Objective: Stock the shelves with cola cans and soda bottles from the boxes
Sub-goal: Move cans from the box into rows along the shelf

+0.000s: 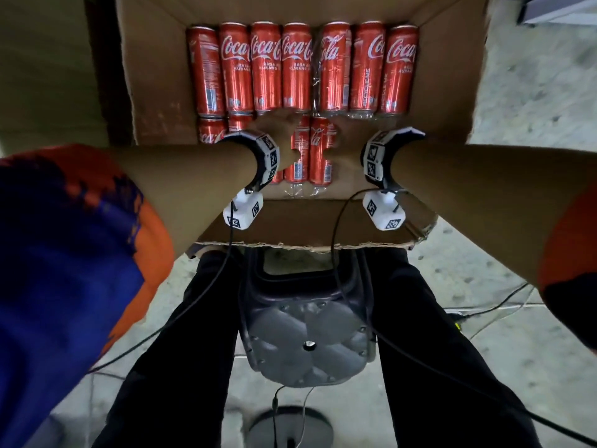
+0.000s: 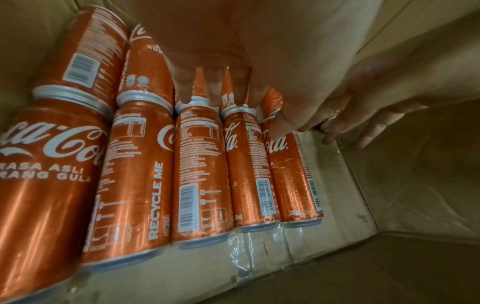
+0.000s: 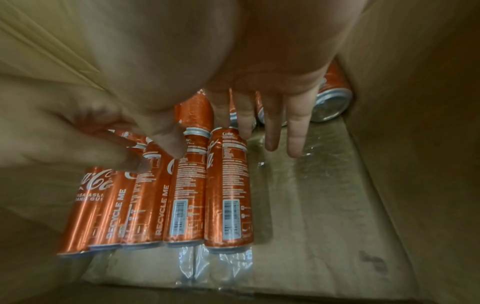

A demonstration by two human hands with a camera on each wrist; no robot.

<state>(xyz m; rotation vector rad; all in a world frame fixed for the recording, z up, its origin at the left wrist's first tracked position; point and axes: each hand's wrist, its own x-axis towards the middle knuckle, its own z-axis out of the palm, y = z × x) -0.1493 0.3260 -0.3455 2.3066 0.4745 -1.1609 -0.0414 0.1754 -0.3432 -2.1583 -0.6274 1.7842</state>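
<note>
An open cardboard box (image 1: pixel 155 76) holds red cola cans lying on their sides in two rows. The far row (image 1: pixel 297 66) spans the box; the near row (image 1: pixel 319 150) (image 2: pixel 200 164) (image 3: pixel 228 185) fills only the left and middle. My left hand (image 1: pixel 277 122) (image 2: pixel 233 107) reaches in with straight, spread fingers over the tops of the near-row cans, gripping none. My right hand (image 1: pixel 344 147) (image 3: pixel 228 139) is beside the rightmost near can, fingers straight and pointing down at the box floor, thumb spread. Neither hand holds anything.
Torn clear plastic wrap (image 3: pixel 298 185) lies under the cans and on the bare right part of the box floor. The box's front flap (image 1: pixel 307 227) hangs toward me. A grey stool (image 1: pixel 307 334) stands between my legs, with cables trailing over the concrete floor (image 1: pixel 517 334).
</note>
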